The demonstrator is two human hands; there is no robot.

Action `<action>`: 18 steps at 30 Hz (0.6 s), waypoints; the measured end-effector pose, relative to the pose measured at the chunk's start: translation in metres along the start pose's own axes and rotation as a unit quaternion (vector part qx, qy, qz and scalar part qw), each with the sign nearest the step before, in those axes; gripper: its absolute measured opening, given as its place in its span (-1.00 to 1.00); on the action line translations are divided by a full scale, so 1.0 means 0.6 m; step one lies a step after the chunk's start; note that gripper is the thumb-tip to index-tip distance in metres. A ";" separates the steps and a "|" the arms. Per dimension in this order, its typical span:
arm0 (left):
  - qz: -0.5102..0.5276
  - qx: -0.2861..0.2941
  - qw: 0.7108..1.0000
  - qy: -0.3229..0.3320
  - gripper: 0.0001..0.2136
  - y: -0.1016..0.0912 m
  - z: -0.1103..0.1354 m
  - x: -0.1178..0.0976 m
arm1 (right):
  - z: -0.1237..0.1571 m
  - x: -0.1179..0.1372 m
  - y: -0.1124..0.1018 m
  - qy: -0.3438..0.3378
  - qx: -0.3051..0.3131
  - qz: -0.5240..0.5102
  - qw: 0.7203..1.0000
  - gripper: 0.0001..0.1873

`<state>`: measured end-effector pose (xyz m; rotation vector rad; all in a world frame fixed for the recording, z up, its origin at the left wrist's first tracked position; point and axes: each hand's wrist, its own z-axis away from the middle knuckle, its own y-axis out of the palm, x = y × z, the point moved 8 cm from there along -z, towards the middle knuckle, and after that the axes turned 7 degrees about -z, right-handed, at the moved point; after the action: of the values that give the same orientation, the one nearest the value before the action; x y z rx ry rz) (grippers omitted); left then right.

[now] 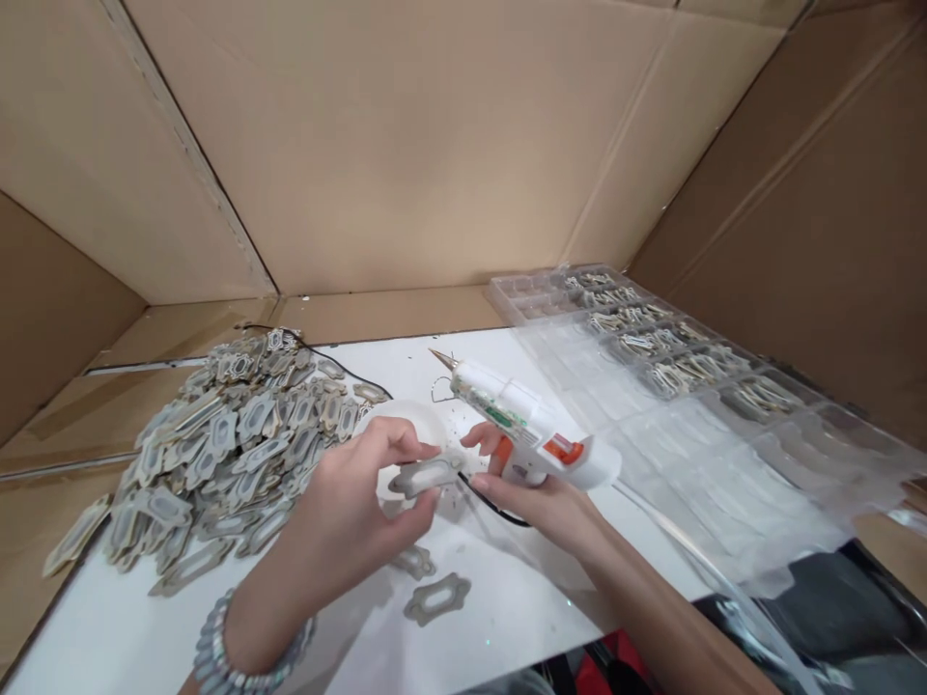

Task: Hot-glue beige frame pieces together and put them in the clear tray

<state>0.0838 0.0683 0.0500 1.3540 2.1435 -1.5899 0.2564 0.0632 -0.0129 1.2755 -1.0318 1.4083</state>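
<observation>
My left hand [362, 502] is closed in a pinch on a small grey frame-shaped piece [427, 475], held just above the white tabletop [507, 598]. My right hand [532, 497] grips a white hot glue gun [528, 425] with an orange trigger. Its metal nozzle [441, 359] points up and to the left, away from the piece. The fingertips of both hands nearly meet at the piece. Two more grey pieces [436, 598] lie flat on the table below my left hand.
A big heap of grey frame pieces [224, 444] covers the table's left side. Clear plastic compartment trays [688, 386], some cells filled with pieces, lie at the right. A black cord [499, 512] runs under the gun. Cardboard walls [435, 145] enclose the workspace.
</observation>
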 end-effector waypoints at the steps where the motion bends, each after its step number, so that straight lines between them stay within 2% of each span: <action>1: 0.018 0.003 1.000 -0.002 -0.76 0.007 -0.004 -0.005 | 0.000 0.000 0.002 0.001 0.006 -0.001 1.000 -0.61; 5: 0.090 -0.010 0.996 -0.011 -0.71 0.025 -0.006 -0.013 | 0.000 0.008 0.008 -0.014 0.028 -0.003 1.000 -0.69; 9: 0.131 -0.012 0.990 -0.043 -0.71 0.034 -0.001 -0.001 | 0.000 0.011 0.014 -0.038 0.058 -0.045 0.997 -0.77; 12: 0.152 -0.020 0.987 -0.054 -0.73 0.036 0.004 0.006 | -0.001 0.006 0.005 -0.042 0.033 -0.056 0.997 -0.74; 15: 0.140 -0.039 0.989 -0.035 -0.79 0.037 0.006 0.002 | -0.001 0.001 -0.005 -0.046 0.007 -0.034 0.998 -0.71; 18: 0.087 -0.068 0.994 0.018 -0.83 0.028 0.005 -0.009 | -0.002 -0.005 -0.008 -0.043 0.005 -0.021 0.999 -0.69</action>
<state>0.0983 0.0633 0.0403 1.4900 2.0465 -1.3400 0.2608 0.0647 -0.0163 1.3670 -1.0502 1.3378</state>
